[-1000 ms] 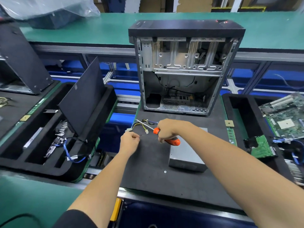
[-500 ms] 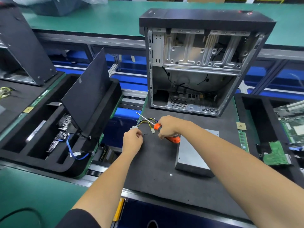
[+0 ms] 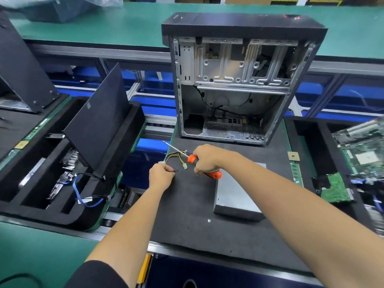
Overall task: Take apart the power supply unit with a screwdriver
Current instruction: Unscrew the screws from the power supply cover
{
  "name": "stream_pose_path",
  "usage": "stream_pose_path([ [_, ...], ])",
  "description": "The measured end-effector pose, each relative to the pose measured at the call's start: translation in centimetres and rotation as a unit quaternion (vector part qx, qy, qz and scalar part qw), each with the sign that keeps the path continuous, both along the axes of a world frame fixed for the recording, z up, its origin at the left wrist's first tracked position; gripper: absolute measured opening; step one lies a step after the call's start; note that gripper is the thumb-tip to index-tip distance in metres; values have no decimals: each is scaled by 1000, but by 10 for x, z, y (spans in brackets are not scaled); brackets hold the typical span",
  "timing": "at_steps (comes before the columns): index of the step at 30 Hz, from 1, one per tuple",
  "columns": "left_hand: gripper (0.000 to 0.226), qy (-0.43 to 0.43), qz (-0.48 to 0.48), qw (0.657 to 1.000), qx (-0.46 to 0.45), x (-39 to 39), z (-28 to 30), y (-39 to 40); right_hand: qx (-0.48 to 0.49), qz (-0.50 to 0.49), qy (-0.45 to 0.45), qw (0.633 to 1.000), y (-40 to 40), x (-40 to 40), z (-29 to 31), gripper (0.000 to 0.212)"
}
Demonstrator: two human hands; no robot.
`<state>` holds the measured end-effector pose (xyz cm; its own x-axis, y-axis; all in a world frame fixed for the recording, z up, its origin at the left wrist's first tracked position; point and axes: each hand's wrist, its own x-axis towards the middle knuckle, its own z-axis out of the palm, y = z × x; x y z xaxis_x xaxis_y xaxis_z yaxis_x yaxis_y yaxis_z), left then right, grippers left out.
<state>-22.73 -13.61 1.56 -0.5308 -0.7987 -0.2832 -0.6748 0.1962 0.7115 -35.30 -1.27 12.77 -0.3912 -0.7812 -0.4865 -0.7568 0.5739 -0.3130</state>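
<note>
A grey metal power supply unit point(image 3: 234, 196) lies flat on the black foam mat point(image 3: 187, 215), partly under my right forearm. Its yellow and black cable bundle point(image 3: 174, 155) trails to the left with white plugs at the ends. My right hand point(image 3: 207, 157) grips the orange-handled screwdriver point(image 3: 215, 174), whose shaft points up and left over the cables. My left hand point(image 3: 161, 175) is closed with its fingertips pinched on a small dark piece, apparently a screw, just left of the cables.
An open, gutted computer case point(image 3: 234, 88) stands upright at the back of the mat. A black foam tray point(image 3: 68, 213) at left holds a dark side panel, cables and metal parts. Green circuit boards point(image 3: 336, 190) lie at right. One loose screw point(image 3: 209, 220) rests on the mat.
The head camera has come closer and tilted. My left hand has shifted slightly toward the cables and pinched its fingertips; my right hand keeps its hold on the screwdriver.
</note>
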Motion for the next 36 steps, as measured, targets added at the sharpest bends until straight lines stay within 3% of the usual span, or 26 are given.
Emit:
stream_pose_path([
  [10,10,42,29,998,-28,12,8,12,-21,1,11,1000,17,3,17,19],
  [14,26,166,72,981,-69,16,31,20,-20,-23,-2,1000,38,-3,34,17],
  [16,38,185,3,980,-73,8,47,29,-6,-29,-3,1000,50,-6,45,15],
  [18,40,152,-116,976,-101,-2,59,44,8,-32,5,999,63,-7,57,13],
  [21,19,109,-203,953,-195,-14,65,66,31,-37,27,998,87,-8,78,11],
  [24,16,81,-275,929,-236,-22,71,90,29,-51,27,998,115,-12,104,19],
  [28,15,75,-389,893,-214,-36,83,132,-22,-79,47,996,150,-17,135,26],
  [32,12,102,-419,894,-120,-43,84,176,-98,-92,79,988,170,-14,151,24],
  [36,12,93,-440,889,-90,-46,76,202,-81,-83,111,987,178,-4,146,21],
])
